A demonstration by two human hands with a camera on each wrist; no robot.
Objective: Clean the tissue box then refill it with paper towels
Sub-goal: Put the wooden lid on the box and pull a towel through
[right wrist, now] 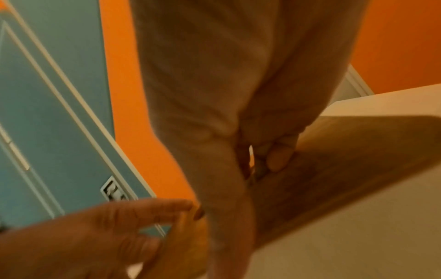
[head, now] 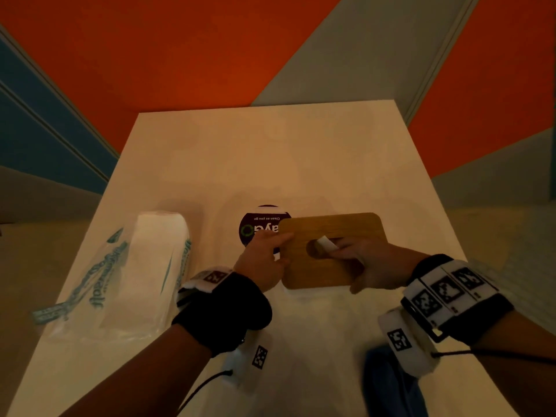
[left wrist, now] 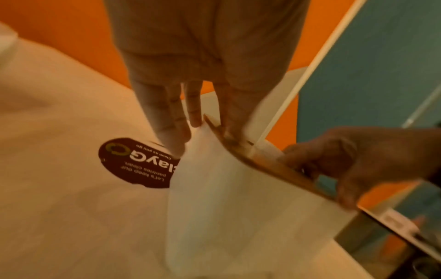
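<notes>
The tissue box point(head: 328, 275) stands on the white table point(head: 270, 152), its wooden lid point(head: 346, 227) on top with a slot in it. My right hand point(head: 337, 251) reaches over the lid and pinches a white paper towel point(head: 325, 243) at the slot's round hole. In the right wrist view that hand point(right wrist: 262, 160) curls its thumb and fingers on the towel point(right wrist: 251, 152) above the lid point(right wrist: 358, 160). My left hand point(head: 281, 248) lies with straight fingers against the box's left end. In the left wrist view its fingers point(left wrist: 176, 132) touch the white side point(left wrist: 226, 198) below the lid's edge point(left wrist: 262, 168).
A plastic-wrapped pack of paper towels point(head: 135, 266) lies at the table's left. A round dark sticker point(head: 255, 227) is on the table behind the box. A blue cloth point(head: 388, 386) lies near the front edge. Orange and blue-grey walls stand behind.
</notes>
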